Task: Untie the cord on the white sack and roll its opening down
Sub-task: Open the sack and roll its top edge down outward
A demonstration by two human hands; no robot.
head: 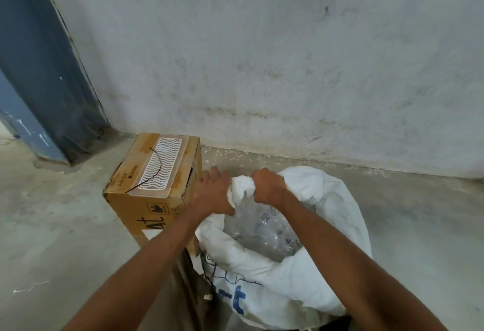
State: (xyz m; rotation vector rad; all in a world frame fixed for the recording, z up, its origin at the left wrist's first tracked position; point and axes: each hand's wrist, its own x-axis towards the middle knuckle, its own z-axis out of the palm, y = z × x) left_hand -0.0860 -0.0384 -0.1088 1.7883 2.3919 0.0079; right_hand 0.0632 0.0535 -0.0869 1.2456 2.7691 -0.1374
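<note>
Right hand (267, 186) is clenched tight on a bunched wad of white fabric at the far edge of the sack's mouth. Left hand (213, 192) sits just beside it, fingers spread a little and curling over the neighbouring stretch of the rim, with the thumb side tucked into the cloth, so it looks like it has a hold too, though a looser one. The two hands are nearly touching, both working the same gathered section.

Out from there, the white sack (275, 275) stands on the concrete floor (52, 226) right below the person, and its mouth is gaping open. Clear plastic contents (264, 231), crinkled and shiny, show plainly inside. No cord is visible around the neck, so the untying appears to be done.

What's left, then, is the roll. The near rim looks folded outward over the blue printing, but the far side is only bunched up, not turned down. I'd call it past halfway, with the far edge and the evening-out to come.

Just to the left, touching or nearly touching the sack, a cardboard box (154, 186) carries a white wavy-grille panel (162, 165) with a thin black wire (146, 176) draped across it.
</note>
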